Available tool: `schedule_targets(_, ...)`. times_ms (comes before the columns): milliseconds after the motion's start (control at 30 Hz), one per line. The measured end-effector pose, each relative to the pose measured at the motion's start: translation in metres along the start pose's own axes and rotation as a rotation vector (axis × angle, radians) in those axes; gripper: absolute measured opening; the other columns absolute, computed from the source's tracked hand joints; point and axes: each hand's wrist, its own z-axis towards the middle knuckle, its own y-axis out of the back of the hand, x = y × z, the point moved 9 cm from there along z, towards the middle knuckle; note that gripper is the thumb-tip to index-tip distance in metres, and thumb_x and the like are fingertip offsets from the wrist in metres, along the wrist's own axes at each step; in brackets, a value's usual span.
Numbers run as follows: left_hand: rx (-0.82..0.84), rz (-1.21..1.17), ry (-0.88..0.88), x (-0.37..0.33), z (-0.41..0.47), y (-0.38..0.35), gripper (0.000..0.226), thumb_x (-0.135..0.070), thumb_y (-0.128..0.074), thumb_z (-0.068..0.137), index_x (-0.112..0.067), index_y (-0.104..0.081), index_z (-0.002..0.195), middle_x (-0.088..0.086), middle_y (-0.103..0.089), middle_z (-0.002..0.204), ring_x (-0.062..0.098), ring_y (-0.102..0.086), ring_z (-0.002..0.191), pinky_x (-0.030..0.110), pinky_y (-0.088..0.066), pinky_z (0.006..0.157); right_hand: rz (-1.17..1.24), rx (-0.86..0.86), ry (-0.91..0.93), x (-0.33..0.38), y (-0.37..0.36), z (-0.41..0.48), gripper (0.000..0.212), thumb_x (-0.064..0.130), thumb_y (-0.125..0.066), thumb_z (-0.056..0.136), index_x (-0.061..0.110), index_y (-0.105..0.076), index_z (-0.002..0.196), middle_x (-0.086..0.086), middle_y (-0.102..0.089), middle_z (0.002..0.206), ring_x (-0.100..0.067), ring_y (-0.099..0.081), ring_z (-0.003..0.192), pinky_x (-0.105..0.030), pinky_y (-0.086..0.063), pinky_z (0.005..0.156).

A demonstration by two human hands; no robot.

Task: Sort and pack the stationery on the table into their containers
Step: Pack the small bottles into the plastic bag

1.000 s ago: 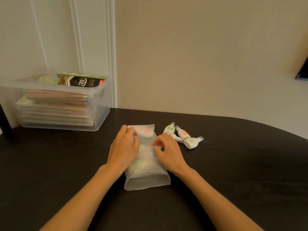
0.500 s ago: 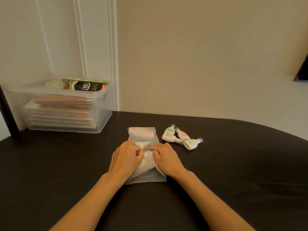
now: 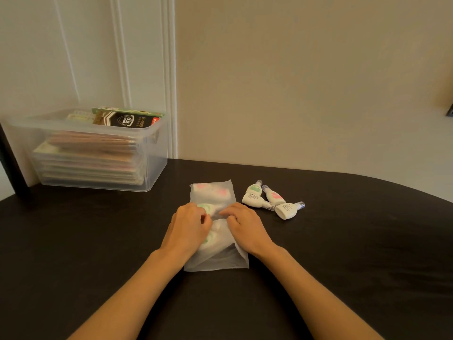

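A frosted plastic pouch [image 3: 212,195] lies on the dark table [image 3: 98,241] in front of me, with several white correction tapes showing dimly inside it. My left hand [image 3: 187,228] and my right hand [image 3: 241,225] rest on its middle, fingers curled and pinching the plastic. Three loose correction tapes lie just right of the pouch: one with a green label [image 3: 252,195], one with a pink label [image 3: 274,196], and one plain white one [image 3: 288,210].
A clear plastic bin [image 3: 98,150] stands at the back left against the wall, stacked with flat packets and a black-and-green box [image 3: 127,119] on top. The table's far edge curves away on the right.
Both hands slid back from the far end of the pouch to its middle and drew together there. The pouch's far end now lies uncovered. The loose tapes stayed put.
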Motion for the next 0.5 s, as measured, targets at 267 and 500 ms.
schedule_targets(267, 0.082, -0.010, 0.019, 0.004, 0.008, -0.012, 0.027, -0.026, -0.044, 0.094, -0.012, -0.063, 0.108, 0.004, -0.053, 0.109, 0.011, -0.048, 0.083, 0.020, -0.035, 0.066, -0.044, 0.032, -0.010, -0.002, -0.006, 0.003, 0.039, 0.009, -0.032, 0.096, 0.012, -0.063, 0.120, -0.002, -0.051, 0.136, -0.016, -0.043, 0.119, -0.022, -0.029, 0.099)
schedule_targets(500, 0.181, 0.029, 0.010, 0.003, 0.016, -0.022, 0.037, -0.026, -0.042, 0.095, -0.011, -0.051, 0.128, 0.002, -0.042, 0.126, 0.018, -0.049, 0.106, 0.023, -0.035, 0.078, -0.035, 0.058, -0.045, -0.006, -0.009, 0.005, 0.041, 0.012, -0.030, 0.097, 0.014, -0.051, 0.133, 0.000, -0.044, 0.142, -0.014, -0.036, 0.126, -0.025, -0.028, 0.103)
